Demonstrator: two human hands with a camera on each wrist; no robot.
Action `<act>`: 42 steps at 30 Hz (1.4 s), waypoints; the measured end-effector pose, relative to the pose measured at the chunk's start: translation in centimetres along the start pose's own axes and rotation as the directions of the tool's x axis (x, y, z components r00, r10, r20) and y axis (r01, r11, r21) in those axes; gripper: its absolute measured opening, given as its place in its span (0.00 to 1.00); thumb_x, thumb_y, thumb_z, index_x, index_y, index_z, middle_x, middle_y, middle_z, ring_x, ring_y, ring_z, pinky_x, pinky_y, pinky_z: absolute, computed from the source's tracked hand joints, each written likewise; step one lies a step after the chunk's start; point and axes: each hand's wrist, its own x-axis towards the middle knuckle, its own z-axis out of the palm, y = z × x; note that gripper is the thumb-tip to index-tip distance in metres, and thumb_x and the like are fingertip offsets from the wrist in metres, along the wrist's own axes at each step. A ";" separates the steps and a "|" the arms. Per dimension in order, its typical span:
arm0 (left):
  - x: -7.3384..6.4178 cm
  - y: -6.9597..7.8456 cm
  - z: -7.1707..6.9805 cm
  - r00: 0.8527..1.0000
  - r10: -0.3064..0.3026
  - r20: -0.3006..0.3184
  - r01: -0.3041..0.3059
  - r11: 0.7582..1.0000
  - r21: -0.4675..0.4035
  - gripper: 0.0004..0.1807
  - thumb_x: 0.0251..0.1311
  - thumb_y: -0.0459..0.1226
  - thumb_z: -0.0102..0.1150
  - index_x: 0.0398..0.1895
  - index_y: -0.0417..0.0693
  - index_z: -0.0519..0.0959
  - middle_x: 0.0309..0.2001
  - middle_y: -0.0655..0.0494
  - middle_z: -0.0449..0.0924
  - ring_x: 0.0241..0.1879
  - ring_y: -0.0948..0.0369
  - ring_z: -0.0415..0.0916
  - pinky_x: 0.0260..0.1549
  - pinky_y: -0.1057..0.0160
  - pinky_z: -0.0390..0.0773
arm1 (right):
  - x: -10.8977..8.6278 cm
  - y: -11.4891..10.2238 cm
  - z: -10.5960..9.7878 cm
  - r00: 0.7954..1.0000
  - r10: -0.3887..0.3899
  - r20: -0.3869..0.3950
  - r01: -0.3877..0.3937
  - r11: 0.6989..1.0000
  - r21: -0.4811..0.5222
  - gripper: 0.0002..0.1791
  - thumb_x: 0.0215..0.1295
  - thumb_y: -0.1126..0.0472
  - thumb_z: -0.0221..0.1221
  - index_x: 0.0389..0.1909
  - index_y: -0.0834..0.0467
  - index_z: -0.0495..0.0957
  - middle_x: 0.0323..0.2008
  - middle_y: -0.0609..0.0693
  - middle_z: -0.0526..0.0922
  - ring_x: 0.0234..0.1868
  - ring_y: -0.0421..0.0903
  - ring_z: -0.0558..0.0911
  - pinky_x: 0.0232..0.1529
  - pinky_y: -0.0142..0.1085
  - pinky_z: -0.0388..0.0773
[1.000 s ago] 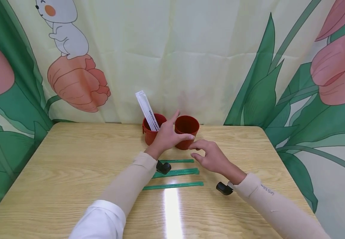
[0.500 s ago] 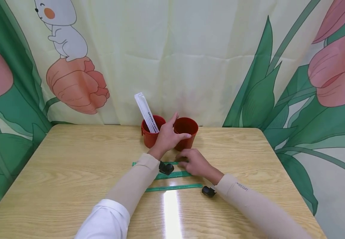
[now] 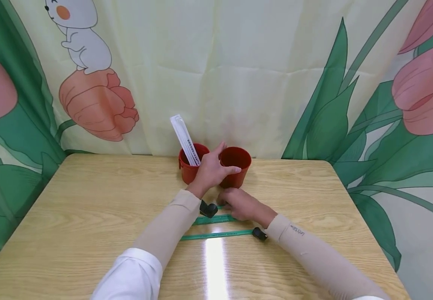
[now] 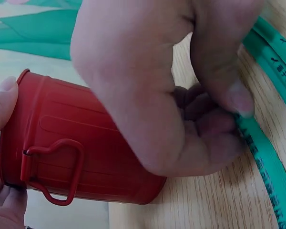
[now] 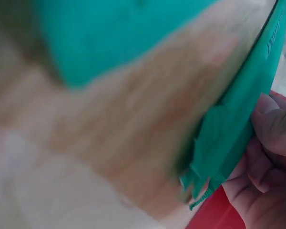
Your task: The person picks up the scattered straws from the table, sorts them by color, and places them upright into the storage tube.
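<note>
My left hand (image 3: 211, 171) grips a small red metal bucket (image 3: 234, 179) by its rim; the left wrist view shows its wire handle (image 4: 78, 174) folded against the side. Just in front of the bucket, my right hand (image 3: 241, 204) pinches a long, narrow green wrapped packet (image 4: 267, 160) with dark print between thumb and fingers. In the right wrist view the crinkled end of this packet (image 5: 219, 145) sticks out past the fingers. What lies inside the wrapper is hidden.
A second red bucket (image 3: 188, 174) stands to the left, with long white printed packets (image 3: 183, 135) leaning in it. More green packets lie on the wooden table (image 3: 88, 216), a middle one (image 3: 216, 219) and a front one (image 3: 216, 236). A printed curtain (image 3: 254, 83) hangs behind.
My right hand has moved left and down from beside the bucket to the rearmost green packet and now pinches it. My left hand stays on the bucket.
</note>
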 end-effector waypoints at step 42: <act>0.2 0.0 -0.1 0.999 -0.012 0.044 0.013 1.000 -0.016 0.53 0.57 0.41 0.78 0.83 0.48 0.57 0.77 0.52 0.70 0.74 0.50 0.70 0.67 0.48 0.79 | -5.7 2.0 -6.6 0.845 0.058 -0.531 0.142 0.934 0.328 0.10 0.62 0.79 0.64 0.34 0.61 0.83 0.32 0.51 0.85 0.34 0.42 0.80 0.43 0.31 0.84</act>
